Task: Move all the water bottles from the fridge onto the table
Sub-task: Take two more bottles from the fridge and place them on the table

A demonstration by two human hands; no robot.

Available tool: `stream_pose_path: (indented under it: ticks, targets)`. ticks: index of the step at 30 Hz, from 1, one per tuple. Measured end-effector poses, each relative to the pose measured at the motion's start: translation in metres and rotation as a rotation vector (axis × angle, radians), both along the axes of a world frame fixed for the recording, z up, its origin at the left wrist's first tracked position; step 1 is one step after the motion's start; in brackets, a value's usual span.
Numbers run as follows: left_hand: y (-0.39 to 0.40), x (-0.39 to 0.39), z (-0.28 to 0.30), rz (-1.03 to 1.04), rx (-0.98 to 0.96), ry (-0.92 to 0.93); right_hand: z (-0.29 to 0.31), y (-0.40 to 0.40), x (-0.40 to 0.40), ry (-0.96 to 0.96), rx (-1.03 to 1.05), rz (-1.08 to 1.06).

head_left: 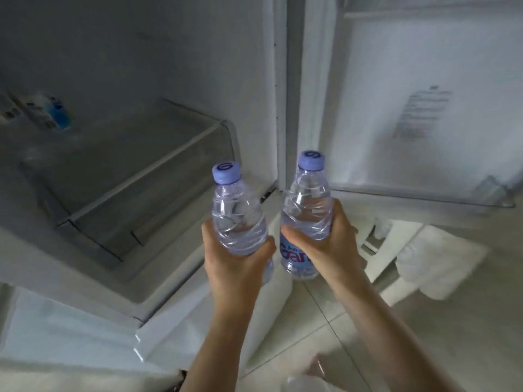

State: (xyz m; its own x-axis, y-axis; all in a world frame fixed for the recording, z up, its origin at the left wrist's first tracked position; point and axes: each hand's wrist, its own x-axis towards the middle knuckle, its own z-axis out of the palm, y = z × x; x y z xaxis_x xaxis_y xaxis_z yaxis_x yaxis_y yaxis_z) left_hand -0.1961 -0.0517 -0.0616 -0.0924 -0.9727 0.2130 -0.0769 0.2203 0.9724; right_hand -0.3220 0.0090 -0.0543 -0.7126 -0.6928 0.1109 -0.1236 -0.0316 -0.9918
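I hold two clear water bottles with pale purple caps, both upright, in front of the open fridge (135, 165). My left hand (235, 258) grips the left bottle (236, 210) around its lower body. My right hand (325, 244) grips the right bottle (307, 202) at its middle, and that bottle's blue label shows below my thumb. The two bottles are side by side, a small gap between them. Far back at the left inside the fridge stand blurred items (42, 111) with blue and white labels; I cannot tell what they are.
A glass shelf (147, 168) sits inside the fridge at the left. The open fridge door (410, 103) stands at the right with a clear door shelf (424, 196). Below is a pale tiled floor (424, 321) with a white cloth or bag (435, 261) on it.
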Motion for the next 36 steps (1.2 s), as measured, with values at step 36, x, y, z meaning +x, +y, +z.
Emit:
stream_pose_path:
  ticks: [36]
  targets:
    - [0.382,-0.404,-0.144,-0.757,0.422,-0.538,-0.130,0.498,-0.342,-0.404,0.441,-0.726]
